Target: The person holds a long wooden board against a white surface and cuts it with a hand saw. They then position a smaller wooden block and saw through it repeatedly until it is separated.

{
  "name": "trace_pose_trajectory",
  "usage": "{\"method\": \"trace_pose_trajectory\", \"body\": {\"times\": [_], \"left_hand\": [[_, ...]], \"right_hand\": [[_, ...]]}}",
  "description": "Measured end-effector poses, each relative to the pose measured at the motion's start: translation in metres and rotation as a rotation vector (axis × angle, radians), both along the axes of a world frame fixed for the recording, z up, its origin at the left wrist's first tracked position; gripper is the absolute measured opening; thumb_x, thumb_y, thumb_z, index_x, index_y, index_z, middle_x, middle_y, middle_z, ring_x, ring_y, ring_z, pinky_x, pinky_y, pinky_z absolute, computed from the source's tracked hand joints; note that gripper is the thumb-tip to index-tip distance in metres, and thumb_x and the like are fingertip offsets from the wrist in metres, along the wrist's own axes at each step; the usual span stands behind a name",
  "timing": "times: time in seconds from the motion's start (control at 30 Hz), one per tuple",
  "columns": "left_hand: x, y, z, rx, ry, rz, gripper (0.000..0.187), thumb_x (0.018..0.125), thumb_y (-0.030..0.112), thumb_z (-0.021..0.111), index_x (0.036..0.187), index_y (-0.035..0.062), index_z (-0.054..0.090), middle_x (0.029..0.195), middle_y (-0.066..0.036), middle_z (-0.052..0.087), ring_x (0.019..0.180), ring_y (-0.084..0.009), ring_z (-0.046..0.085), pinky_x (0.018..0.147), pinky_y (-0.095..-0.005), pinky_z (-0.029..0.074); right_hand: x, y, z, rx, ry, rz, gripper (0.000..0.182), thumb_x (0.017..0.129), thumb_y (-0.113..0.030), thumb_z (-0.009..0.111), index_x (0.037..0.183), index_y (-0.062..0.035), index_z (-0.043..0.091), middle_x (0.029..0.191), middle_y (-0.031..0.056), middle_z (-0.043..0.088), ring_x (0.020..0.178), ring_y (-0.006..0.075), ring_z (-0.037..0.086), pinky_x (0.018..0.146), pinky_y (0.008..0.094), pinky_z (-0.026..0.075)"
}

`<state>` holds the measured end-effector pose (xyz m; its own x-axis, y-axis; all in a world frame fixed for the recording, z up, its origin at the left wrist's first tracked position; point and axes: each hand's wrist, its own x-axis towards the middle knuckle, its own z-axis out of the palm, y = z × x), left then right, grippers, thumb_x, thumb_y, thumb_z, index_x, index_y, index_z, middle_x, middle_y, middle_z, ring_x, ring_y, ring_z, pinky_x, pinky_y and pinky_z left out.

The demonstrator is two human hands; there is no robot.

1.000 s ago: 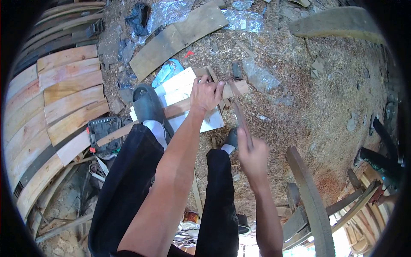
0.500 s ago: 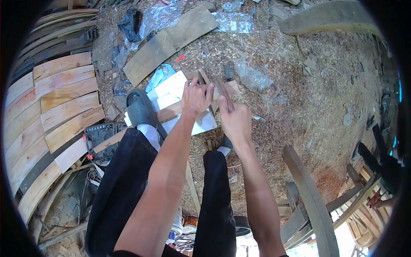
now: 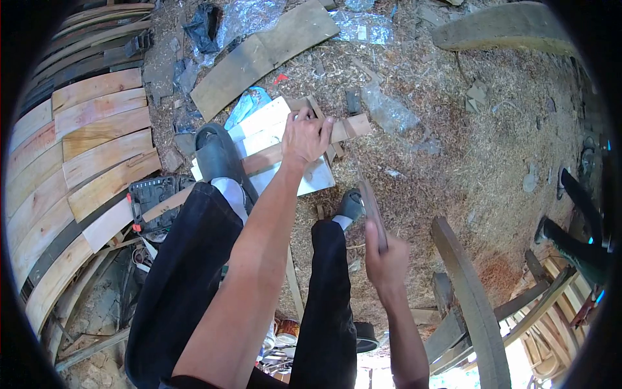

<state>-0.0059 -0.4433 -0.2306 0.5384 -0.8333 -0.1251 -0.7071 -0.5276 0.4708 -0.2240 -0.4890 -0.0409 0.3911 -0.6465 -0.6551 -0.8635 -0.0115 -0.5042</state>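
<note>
My left hand (image 3: 306, 137) is closed over a narrow wooden slat (image 3: 353, 128), pressing it across the white board (image 3: 315, 179) on the ground. The slat's right end sticks out past my fingers; its other end runs to my left sandal (image 3: 219, 155). A short piece of wood (image 3: 315, 107) lies crosswise beside my left fingertips. My right hand (image 3: 387, 264) is wrapped round a long, narrow, brownish bladelike tool (image 3: 372, 211), held apart from the slat, near my right foot (image 3: 350, 206). Its exact kind is unclear.
Stacked planks (image 3: 107, 152) line the left, with an open black tool case (image 3: 155, 201) beside them. A wide board (image 3: 265, 55) and plastic sheeting (image 3: 389, 107) lie ahead on shavings. A curved beam (image 3: 470, 292) stands at right; another person's legs (image 3: 570, 233) show farther right.
My right hand has drawn the tool back from the slat, down and to the right. My left hand stays on the slat, and the view has shifted slightly.
</note>
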Motion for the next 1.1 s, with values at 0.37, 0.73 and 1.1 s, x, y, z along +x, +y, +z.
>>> {"method": "trace_pose_trajectory", "body": {"times": [0.37, 0.73, 1.1], "left_hand": [[0.001, 0.000, -0.004, 0.080, -0.014, 0.015, 0.045, 0.097, 0.036, 0.045, 0.076, 0.0086, 0.073, 0.076, -0.012, 0.069, 0.095, -0.0260, 0.058, 0.088, -0.0422, 0.037], [-0.001, 0.002, -0.001, 0.028, 0.003, 0.022, 0.042, 0.097, 0.034, 0.046, 0.078, 0.0082, 0.074, 0.075, -0.013, 0.068, 0.093, -0.0270, 0.057, 0.089, -0.0422, 0.039], [-0.001, 0.004, -0.008, 0.038, -0.029, -0.016, 0.045, 0.098, 0.033, 0.045, 0.073, 0.0081, 0.072, 0.073, -0.011, 0.069, 0.092, -0.0266, 0.058, 0.087, -0.0424, 0.038]], "right_hand": [[0.091, -0.036, -0.079, -0.069, -0.164, -0.030, 0.055, 0.095, -0.043, 0.056, 0.077, 0.0071, 0.068, 0.060, 0.0245, 0.059, 0.060, 0.0380, 0.065, 0.057, 0.0462, 0.047], [0.004, 0.006, 0.002, -0.029, -0.093, -0.125, 0.049, 0.095, -0.032, 0.062, 0.061, 0.0018, 0.059, 0.046, 0.0017, 0.038, 0.047, 0.0056, 0.038, 0.044, 0.0313, 0.031], [0.100, -0.037, -0.080, -0.075, -0.119, -0.007, 0.050, 0.094, -0.041, 0.055, 0.077, 0.0033, 0.070, 0.067, 0.0298, 0.061, 0.069, 0.0459, 0.065, 0.064, 0.0519, 0.052]]}}
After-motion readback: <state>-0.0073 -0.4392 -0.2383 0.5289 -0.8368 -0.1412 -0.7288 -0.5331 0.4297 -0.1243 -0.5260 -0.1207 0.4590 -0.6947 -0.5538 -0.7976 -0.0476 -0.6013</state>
